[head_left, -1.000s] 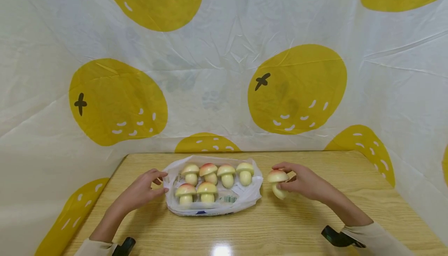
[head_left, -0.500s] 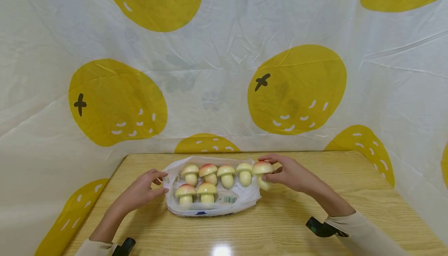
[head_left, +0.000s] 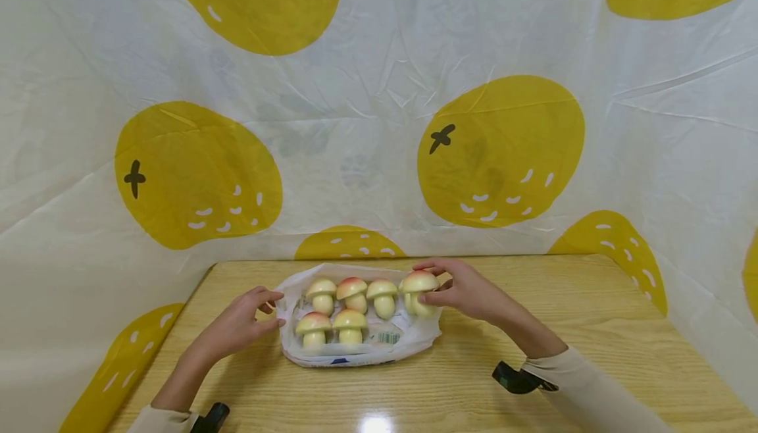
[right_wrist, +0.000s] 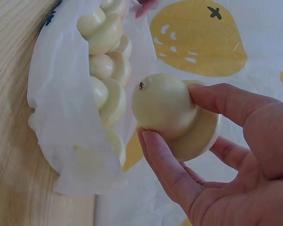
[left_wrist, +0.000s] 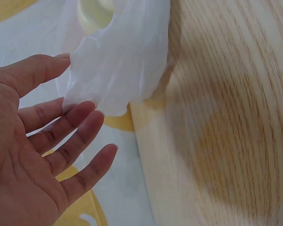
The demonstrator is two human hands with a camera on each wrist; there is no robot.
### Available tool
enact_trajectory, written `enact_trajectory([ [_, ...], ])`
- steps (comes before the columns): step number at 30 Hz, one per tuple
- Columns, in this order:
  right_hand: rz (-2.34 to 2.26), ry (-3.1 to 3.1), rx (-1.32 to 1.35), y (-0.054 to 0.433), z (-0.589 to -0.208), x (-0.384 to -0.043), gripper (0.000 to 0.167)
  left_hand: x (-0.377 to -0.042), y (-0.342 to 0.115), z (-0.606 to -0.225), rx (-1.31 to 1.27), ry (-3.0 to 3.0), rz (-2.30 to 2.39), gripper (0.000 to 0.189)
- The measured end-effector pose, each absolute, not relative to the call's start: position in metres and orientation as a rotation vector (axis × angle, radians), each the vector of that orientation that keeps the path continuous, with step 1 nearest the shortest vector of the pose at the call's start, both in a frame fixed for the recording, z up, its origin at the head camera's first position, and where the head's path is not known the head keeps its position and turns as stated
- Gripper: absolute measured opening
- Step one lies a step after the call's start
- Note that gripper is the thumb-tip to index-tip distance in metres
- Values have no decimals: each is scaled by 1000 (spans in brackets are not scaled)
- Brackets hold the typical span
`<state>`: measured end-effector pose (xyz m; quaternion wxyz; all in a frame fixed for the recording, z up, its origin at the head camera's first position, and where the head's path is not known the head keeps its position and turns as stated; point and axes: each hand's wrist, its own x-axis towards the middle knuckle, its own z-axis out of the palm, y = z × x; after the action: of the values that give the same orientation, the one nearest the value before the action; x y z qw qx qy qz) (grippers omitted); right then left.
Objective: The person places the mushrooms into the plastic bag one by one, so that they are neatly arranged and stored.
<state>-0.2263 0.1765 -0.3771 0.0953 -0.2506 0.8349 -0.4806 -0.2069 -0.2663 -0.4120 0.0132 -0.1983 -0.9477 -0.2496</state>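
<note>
My right hand holds a glossy artificial mushroom, pale yellow with a reddish cap top, over the right end of a white plastic bag. In the right wrist view, thumb and fingers pinch this mushroom, and a small dark spot marks its rounded stem end. Behind it, another mushroom is mostly hidden in the head view. Several similar mushrooms lie in two rows in the spread-out bag. At the bag's left edge, my left hand touches the plastic with thumb and fingertips spread apart.
The bag sits on a light wooden table, with a barcode label showing in its front row. A white cloth printed with large yellow fruit hangs behind and beside the table. Dark wrist cameras sit near both sleeves.
My right hand has carried the mushroom leftward from the table beside the bag to over the bag's right end. The left hand and the bag have stayed in place.
</note>
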Motion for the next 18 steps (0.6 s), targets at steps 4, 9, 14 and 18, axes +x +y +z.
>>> enact_trajectory([
  [4, -1430, 2475, -743, 166, -384, -228, 55, -207, -267, -413, -616, -2958, -778, 50],
  [9, -1452, 2490, -756, 153, -391, -229, 53, -207, -266, -413, -615, -2956, -780, 50],
  [14, -1443, 2505, -764, 143, -396, -231, 49, -206, -266, -413, -610, -2956, -786, 50],
  [18, -1425, 2494, -774, 136, -402, -230, 47, -207, -267, -413, -615, -2950, -784, 51],
])
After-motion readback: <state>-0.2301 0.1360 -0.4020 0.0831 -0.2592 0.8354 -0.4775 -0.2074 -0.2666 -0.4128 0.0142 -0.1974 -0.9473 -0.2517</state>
